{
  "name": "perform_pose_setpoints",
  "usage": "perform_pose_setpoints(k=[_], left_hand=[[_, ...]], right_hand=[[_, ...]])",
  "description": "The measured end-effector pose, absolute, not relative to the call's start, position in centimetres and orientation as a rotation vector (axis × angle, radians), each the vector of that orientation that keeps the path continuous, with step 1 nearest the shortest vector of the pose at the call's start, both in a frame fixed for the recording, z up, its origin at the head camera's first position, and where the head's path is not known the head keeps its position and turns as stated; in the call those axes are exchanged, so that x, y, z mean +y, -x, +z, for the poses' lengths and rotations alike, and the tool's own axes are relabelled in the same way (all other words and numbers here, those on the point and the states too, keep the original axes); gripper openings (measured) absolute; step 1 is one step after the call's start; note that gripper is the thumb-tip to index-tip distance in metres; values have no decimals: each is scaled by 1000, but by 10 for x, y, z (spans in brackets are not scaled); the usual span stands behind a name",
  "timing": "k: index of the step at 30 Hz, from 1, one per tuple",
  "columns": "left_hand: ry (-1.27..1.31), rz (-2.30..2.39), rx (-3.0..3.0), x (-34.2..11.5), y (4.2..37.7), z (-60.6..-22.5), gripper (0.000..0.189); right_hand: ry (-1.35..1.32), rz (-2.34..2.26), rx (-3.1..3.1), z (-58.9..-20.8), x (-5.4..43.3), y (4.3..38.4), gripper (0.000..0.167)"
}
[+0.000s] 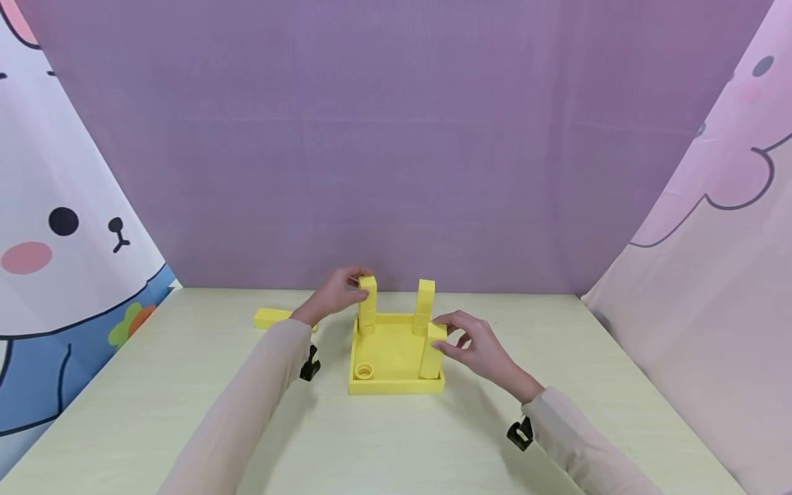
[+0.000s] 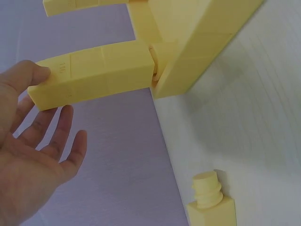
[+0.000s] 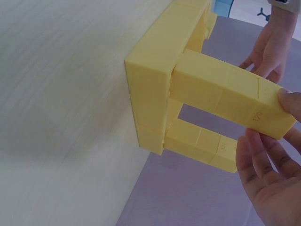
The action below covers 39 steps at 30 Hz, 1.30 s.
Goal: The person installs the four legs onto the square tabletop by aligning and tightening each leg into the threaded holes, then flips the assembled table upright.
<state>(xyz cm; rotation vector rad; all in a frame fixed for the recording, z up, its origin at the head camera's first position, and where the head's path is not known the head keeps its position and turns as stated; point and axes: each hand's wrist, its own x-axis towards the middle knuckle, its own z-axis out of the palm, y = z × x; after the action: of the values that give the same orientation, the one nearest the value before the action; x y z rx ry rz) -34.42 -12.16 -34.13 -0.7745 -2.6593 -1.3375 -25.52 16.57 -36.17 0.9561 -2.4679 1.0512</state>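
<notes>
Above a pale tabletop [image 1: 396, 447] before purple cloth [image 1: 396, 151], left hand [image 1: 334, 295] and right hand [image 1: 479, 347] each pinch a yellow post [image 1: 368, 311] [image 1: 432, 357].

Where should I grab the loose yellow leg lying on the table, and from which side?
I'd pinch the loose yellow leg by its square block, coming from above: it lies on its side on the table, and the block's flat sides should suit a pinch. Leave the threaded end, which points toward the yellow tray, uncovered.
</notes>
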Motion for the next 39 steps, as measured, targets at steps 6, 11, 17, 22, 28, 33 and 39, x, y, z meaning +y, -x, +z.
perform_pose_setpoints(k=[6,11,17,22,28,33,39], left_hand=[[688,-1352,-2666,-120,340,-341,38],[586,-1353,-2643,-117,338,-345,37],[609,-1337,-2586,-118,339,-351,36],[686,-1324,-2623,-123,342,-350,36],[791,-1285,-2670,-127,344,-343,37],[809,-1278,-2689,-129,349,-343,37],[789,-1284,-2680,-127,348,-345,40]], right_hand=[[-957,1053,-2470,-362,166,255,32],[-957,1042,-2471,-361,166,256,32],[-964,1046,-2459,-361,165,256,32],[-962,1048,-2467,-360,165,256,32],[-964,1054,-2473,-360,166,256,32],[-962,1055,-2470,-360,167,255,32],[-957,1048,-2479,-360,167,255,32]])
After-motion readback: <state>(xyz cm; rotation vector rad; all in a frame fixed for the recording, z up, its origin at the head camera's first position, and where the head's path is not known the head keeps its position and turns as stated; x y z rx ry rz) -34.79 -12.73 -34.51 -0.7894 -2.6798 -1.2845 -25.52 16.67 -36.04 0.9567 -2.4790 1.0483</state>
